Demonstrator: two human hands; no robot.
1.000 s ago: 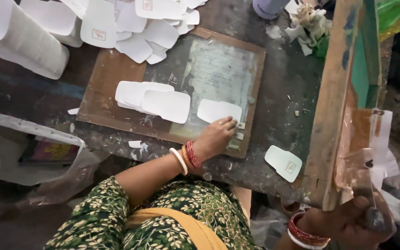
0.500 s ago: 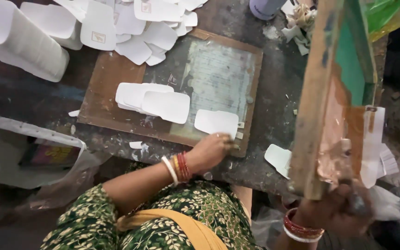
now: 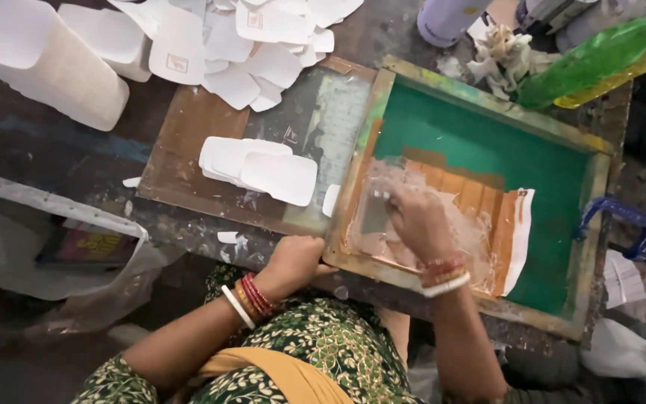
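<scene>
A wooden printing frame (image 3: 591, 224) with green mesh lies flat over the right part of a brown board (image 3: 188, 142). My right hand (image 3: 416, 217) is inside the frame, shut on a small flat scraper (image 3: 375, 213) pressed to the taped, smeared patch of mesh. My left hand (image 3: 297, 262) grips the frame's near left corner. A small stack of white cut cards (image 3: 259, 168) lies on the board just left of the frame. One white card edge (image 3: 330, 200) peeks out from under the frame.
Many loose white cards (image 3: 263, 37) are heaped at the back, with a tall stack (image 3: 46, 67) far left. A green bottle (image 3: 592, 56), a crumpled rag (image 3: 499, 56) and a blue clamp (image 3: 622, 224) sit by the frame. A plastic bag (image 3: 54, 254) hangs at the left.
The frame, held upright at the right before, has come down flat over the board and the placed card. My right hand moved onto the mesh; my left hand shifted to the frame's corner.
</scene>
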